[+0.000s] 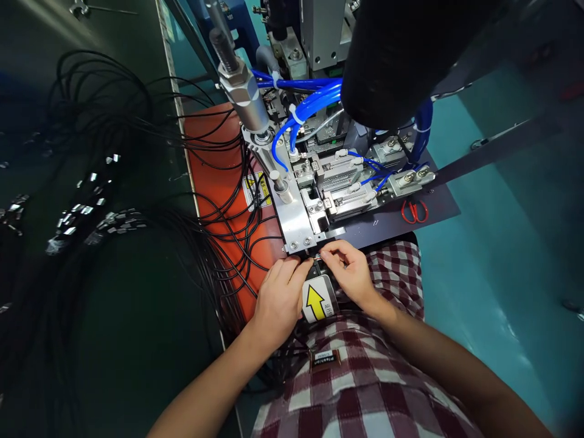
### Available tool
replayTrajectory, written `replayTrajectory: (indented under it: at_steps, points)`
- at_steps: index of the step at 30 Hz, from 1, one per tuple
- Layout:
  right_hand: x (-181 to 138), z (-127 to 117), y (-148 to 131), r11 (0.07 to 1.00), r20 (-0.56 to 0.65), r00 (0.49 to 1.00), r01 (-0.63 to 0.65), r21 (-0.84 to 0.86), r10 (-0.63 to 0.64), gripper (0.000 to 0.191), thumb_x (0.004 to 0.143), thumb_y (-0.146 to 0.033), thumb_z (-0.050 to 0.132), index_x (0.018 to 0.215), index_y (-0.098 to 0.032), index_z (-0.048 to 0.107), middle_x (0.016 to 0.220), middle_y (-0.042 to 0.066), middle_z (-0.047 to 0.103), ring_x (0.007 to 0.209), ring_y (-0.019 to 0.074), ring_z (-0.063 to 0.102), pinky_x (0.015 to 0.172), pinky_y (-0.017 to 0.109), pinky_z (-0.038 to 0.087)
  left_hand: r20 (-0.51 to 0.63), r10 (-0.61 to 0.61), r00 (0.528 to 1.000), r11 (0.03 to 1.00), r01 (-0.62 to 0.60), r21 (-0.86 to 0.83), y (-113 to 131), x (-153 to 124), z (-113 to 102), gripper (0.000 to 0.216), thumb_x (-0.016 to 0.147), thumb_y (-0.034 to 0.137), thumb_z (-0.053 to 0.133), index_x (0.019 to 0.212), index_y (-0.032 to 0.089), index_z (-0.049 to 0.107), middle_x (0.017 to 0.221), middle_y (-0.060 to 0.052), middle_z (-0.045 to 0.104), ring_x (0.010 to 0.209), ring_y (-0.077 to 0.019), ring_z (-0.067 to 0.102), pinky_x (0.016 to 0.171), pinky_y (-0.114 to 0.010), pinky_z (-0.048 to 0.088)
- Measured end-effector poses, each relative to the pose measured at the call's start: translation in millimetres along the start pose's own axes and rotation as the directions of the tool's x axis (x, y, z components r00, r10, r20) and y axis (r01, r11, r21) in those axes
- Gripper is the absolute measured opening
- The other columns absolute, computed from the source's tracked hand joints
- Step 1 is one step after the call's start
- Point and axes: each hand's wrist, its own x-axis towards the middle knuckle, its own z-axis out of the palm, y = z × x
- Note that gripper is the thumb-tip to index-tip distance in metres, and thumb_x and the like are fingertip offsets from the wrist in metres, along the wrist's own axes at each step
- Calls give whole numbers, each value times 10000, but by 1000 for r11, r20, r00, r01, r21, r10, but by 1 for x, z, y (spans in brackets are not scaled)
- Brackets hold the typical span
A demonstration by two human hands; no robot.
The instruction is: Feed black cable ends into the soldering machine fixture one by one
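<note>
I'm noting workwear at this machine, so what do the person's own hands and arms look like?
The left hand and right hand are bare, without gloves. The forearms are uncovered too: no sleeve, watch or bracelet shows. On the body is a dark red and white checked garment with a small lettered patch.

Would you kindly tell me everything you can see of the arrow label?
The arrow label is white and smooth-looking, with a rounded upper right corner, a large black-edged yellow arrow pointing toward the machine, and dark characters at its right. It lies face-up beside the left hand; contact is unclear. Checked clothing borders its lower edge.
</note>
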Motion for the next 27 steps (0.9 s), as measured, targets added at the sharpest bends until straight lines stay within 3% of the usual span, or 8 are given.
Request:
replayTrajectory:
  at_steps: [3, 5, 9, 15, 20, 23, 27]
  points:
    - [1, 2, -2, 993, -20, 998, 64, -103, -66, 150, 902, -260, 550, 776, -184, 578, 674, -8, 534, 515, 104, 418, 493, 251, 350, -5, 0, 1000, 1000, 0, 8, -1, 0, 0, 326, 905, 103, 426, 1196, 95, 575, 979, -117, 593, 859, -230, 498, 740, -365, 500]
    - [2, 1, -2, 961, -27, 980, 187, -203, -197, 147, 910, -225, 522, 774, -187, 560, 709, 9, 542, 576, 123, 473, 551, 264, 397, -11, -1, 1000, 1000, 1, 5, -1, -1, 0, 329, 905, 100, 424, 1197, 99, 574, 977, -117, 591, 860, -229, 498, 741, -366, 500]
    - [8, -10, -2, 856, 114, 910, 415, -310, -399, 122, 914, -176, 501, 820, -187, 578, 778, 45, 610, 695, 158, 559, 655, 295, 453, -11, 2, 1000, 1000, -2, -9, -1, -1, 0, 337, 901, 89, 422, 1203, 104, 570, 992, -120, 588, 888, -229, 500, 762, -370, 502]
    - [20, -28, -14, 734, 298, 846, 533, -422, -442, 110, 897, -168, 530, 849, -178, 628, 770, 39, 677, 674, 152, 604, 663, 285, 470, -10, 1, 1000, 1000, -1, -14, -2, 0, 0, 333, 902, 88, 425, 1202, 103, 567, 994, -117, 583, 889, -229, 502, 763, -366, 497]
    - [22, -30, -13, 618, 406, 789, 614, -491, -462, 151, 917, -188, 496, 881, -159, 640, 793, 64, 683, 694, 172, 618, 664, 298, 469, -8, 0, 1000, 1000, 0, -2, -2, 0, -1, 329, 912, 109, 422, 1210, 128, 559, 982, -103, 574, 865, -222, 503, 751, -351, 493]
    - [15, -22, -6, 706, 319, 848, 530, -469, -424, 177, 937, -205, 456, 862, -179, 615, 773, 61, 650, 698, 173, 595, 661, 298, 465, -4, 3, 1000, 1000, -3, 7, -1, 1, -2, 334, 913, 99, 406, 1206, 132, 563, 969, -100, 571, 855, -217, 502, 743, -345, 491]
    - [2, -8, 0, 896, 101, 960, 282, -342, -263, 160, 939, -237, 457, 845, -197, 581, 768, 48, 603, 656, 159, 555, 621, 294, 462, -2, 3, 1000, 1000, -3, 2, -1, 1, -2, 334, 912, 92, 399, 1199, 110, 568, 969, -110, 571, 858, -219, 495, 748, -350, 492]
